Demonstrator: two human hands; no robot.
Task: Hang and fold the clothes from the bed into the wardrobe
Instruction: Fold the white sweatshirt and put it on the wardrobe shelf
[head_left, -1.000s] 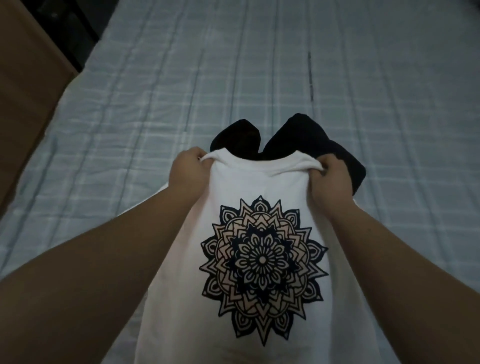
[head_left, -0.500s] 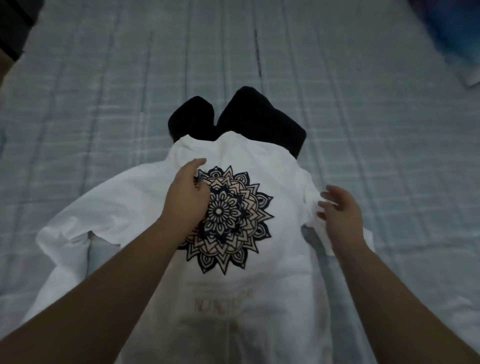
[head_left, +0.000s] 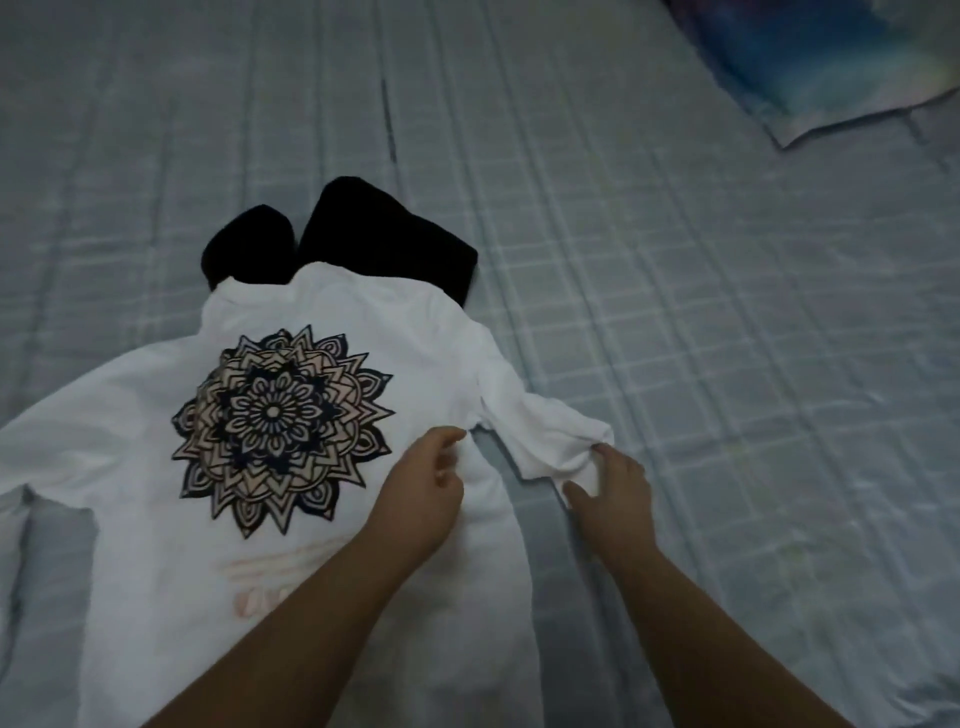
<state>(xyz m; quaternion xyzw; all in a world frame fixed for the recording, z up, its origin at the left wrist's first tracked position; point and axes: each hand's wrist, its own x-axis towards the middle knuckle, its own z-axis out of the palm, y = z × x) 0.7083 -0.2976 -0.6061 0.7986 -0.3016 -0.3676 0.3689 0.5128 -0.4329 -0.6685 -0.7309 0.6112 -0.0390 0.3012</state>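
A white T-shirt (head_left: 415, 353) with a black mandala print lies flat on the bed, print side up, sleeves spread. My right hand (head_left: 613, 499) pinches the hem of its right sleeve between thumb and fingers. My left hand (head_left: 421, 493) rests near the right armpit seam, fingers curled and pinching the fabric there. A folded black garment (head_left: 384, 234) lies just beyond the shirt's collar, partly covered by it.
The bed's blue-grey checked sheet (head_left: 701, 312) stretches all around the shirt. A blue patterned pillow (head_left: 821, 62) lies at the far right corner.
The shirt, first held up by its shoulders, now lies spread on the bed. My left hand has moved off the print to the right armpit, and my right hand has taken the right sleeve's hem.
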